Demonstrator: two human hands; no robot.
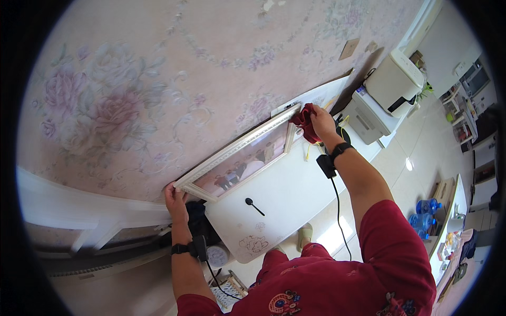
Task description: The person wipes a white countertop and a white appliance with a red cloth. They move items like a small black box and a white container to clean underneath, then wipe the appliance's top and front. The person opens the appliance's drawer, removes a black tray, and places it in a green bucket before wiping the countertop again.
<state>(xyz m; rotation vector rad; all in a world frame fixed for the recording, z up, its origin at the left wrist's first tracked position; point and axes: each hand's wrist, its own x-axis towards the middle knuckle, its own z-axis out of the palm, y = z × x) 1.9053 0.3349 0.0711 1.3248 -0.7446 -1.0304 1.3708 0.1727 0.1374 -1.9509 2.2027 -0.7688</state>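
Observation:
A white ornate picture frame (245, 148) with a group photo in it stands on a white table (233, 221), leaning against the floral wall. My left hand (176, 202) grips the frame's lower left corner. At the other end, my right hand (322, 121) holds a crumpled dark red cloth (306, 121) against the frame's upper right corner. A black spoon (254, 206) lies on the tabletop in front of the frame. Both wrists wear black straps with small devices and cables.
Beyond my right hand, a cream appliance (395, 81) sits on a white box-like unit (367, 118). Yellow and black cables (342, 128) lie near the table's far end. Blue water bottles (423, 217) stand at the right. A round container (217, 256) is below the table's left end.

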